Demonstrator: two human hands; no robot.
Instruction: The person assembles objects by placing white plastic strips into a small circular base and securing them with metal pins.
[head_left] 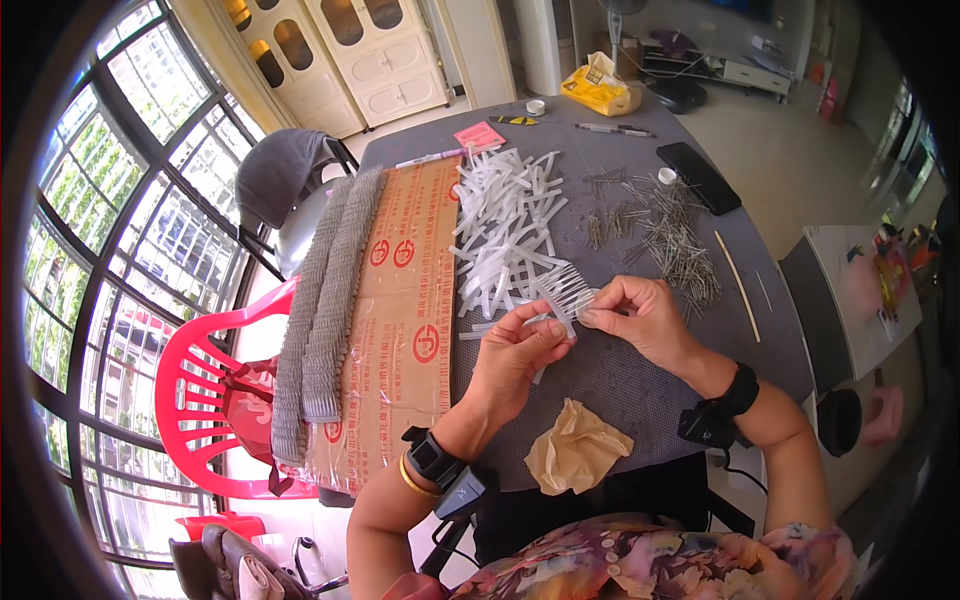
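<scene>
Over the table's near half, my left hand (520, 348) pinches a whitish comb-like piece (566, 290) with a row of thin prongs. My right hand (643, 312) is closed, thumb and fingertips pressed together at the piece's right edge; what sits between those fingertips is hidden. Just beyond my hands lies a heap of white plastic strips (505, 215). To the right of it spreads a loose pile of thin metal pins (680, 250), with smaller clusters on its left. A crumpled brown paper (577, 447) rests on the table in front of me.
Two long grey ribbed rows (335, 270) lie on a brown cardboard sheet (415, 270) at left. The dark table (740, 300) also bears a thin wooden stick (737, 287), a black phone (700, 178) and a yellow bag (601, 87). A red plastic chair (175, 385) stands left.
</scene>
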